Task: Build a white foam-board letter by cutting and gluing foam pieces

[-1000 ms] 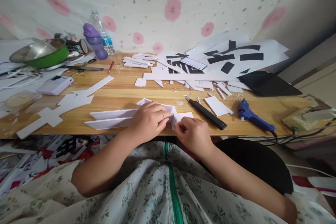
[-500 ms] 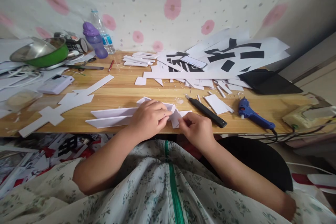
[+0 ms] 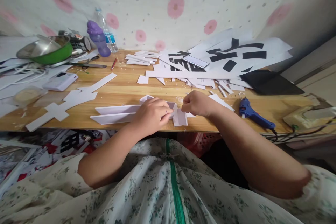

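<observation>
A long white foam-board piece [image 3: 115,113] lies along the near edge of the wooden table [image 3: 126,92]. My left hand [image 3: 152,113] presses down on its right end with fingers curled over it. My right hand [image 3: 197,104] is closed in a pinch at the upper right corner of the piece, beside a small white flap [image 3: 180,117] that sticks out toward me. My right forearm covers the spot where the black utility knife lay.
A blue glue gun [image 3: 252,113] lies to the right. White offcuts [image 3: 210,84] and sheets with black shapes [image 3: 236,54] fill the back right. A cross-shaped white cutout [image 3: 65,103], a green bowl [image 3: 47,50], a purple bottle [image 3: 98,38] and a white device [image 3: 60,81] sit left.
My right hand has moved up and away from the table's edge to the far corner of the piece. The small flap now lies bare. My left hand has stayed put.
</observation>
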`<state>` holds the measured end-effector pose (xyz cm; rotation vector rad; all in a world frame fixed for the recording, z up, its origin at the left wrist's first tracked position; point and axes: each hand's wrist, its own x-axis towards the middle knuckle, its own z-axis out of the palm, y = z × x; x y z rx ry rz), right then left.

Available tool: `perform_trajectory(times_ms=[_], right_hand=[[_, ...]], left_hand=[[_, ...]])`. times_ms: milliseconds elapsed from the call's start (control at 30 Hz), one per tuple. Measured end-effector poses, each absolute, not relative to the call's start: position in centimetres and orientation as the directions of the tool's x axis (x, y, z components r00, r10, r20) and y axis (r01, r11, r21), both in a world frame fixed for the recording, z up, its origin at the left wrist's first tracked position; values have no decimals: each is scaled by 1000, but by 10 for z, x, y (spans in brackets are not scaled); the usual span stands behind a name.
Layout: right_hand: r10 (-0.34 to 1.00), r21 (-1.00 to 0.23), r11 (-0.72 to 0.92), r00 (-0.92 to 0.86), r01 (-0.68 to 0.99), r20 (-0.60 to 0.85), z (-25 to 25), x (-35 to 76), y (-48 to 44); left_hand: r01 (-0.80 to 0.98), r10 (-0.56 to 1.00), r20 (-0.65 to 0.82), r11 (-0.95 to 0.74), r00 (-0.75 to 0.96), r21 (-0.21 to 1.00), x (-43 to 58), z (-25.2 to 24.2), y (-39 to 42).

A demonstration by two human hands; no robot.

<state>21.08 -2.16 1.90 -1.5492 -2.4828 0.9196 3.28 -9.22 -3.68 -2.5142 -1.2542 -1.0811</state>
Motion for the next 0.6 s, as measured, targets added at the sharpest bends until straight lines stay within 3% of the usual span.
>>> perform_trajectory(times_ms=[333,600], right_hand=[[712,-582,300,-583,756,-391,12,199,-9],[805,-654,258,-532,711,-262,4,217,-23]], left_hand=[[739,649,662,-640,374,210,34,-41,-91],[737,647,660,-644,381,206,33,-40,-91]])
